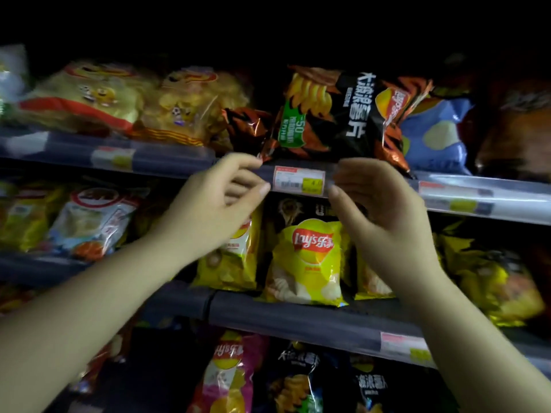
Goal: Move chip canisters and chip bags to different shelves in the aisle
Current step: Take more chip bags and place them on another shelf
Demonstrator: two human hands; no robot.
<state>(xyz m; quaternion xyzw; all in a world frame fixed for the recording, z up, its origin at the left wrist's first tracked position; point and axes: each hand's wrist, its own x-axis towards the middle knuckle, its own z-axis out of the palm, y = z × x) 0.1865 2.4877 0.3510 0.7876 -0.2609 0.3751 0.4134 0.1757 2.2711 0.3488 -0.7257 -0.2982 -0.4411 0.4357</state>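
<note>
A black and orange chip bag (343, 114) lies on its side on the upper shelf (167, 162), its lower edge hanging slightly over the shelf lip. My left hand (214, 201) hovers just below the bag's lower left corner, fingers loosely curled, the index fingertip close to that corner. My right hand (384, 204) is below the bag's right half with fingers loosely curled. Neither hand holds anything. No canister is in view.
Yellow chip bags (89, 96) fill the upper shelf to the left and a blue bag (435, 132) lies to the right. A yellow Lay's bag (307, 263) stands on the middle shelf (298, 317) behind my hands. Pink and black bags (229, 374) sit on the lowest shelf.
</note>
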